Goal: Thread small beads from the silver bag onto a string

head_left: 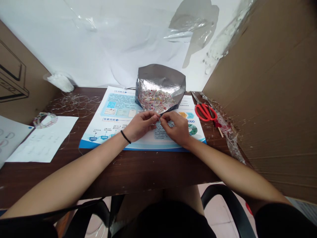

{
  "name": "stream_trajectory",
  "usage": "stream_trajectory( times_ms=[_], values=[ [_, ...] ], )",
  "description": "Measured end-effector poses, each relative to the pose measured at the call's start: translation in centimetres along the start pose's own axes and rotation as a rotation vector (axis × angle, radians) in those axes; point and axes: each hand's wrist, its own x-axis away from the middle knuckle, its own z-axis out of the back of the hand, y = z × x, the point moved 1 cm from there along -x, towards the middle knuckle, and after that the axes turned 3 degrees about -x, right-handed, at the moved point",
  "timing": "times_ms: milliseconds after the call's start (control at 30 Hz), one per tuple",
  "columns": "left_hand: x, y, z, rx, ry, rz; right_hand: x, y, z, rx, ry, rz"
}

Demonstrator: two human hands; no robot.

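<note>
My left hand [140, 126] and my right hand [176, 129] meet in front of a crumpled silver foil bag [160, 79], their fingertips pinched close together just below its lower lip. Both seem to hold a fine strand [158, 116], though it is too thin to see clearly. The open bag holds a heap of small multicoloured beads [156, 100]. Under my hands lies a printed blue-and-white paper sheet [109, 114], and the bag rests on its top edge.
A tangle of fine clear thread [74, 105] lies on the dark wooden table [148, 172] at left, near a beaded ring [45, 120] and a white paper [42, 142]. Red-handled scissors [205, 112] lie at right. Cardboard panels [260, 82] flank the table.
</note>
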Motion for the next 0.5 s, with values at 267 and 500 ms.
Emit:
stream_trajectory(
  times_ms=[267, 500],
  values=[
    [0.06, 0.01, -0.07, -0.043, -0.002, -0.006, -0.02, -0.02, 0.02, -0.009, -0.014, -0.018],
    [-0.08, -0.10, 0.10, 0.028, 0.009, -0.002, 0.02, 0.04, -0.02, 0.004, 0.004, -0.005]
  ],
)
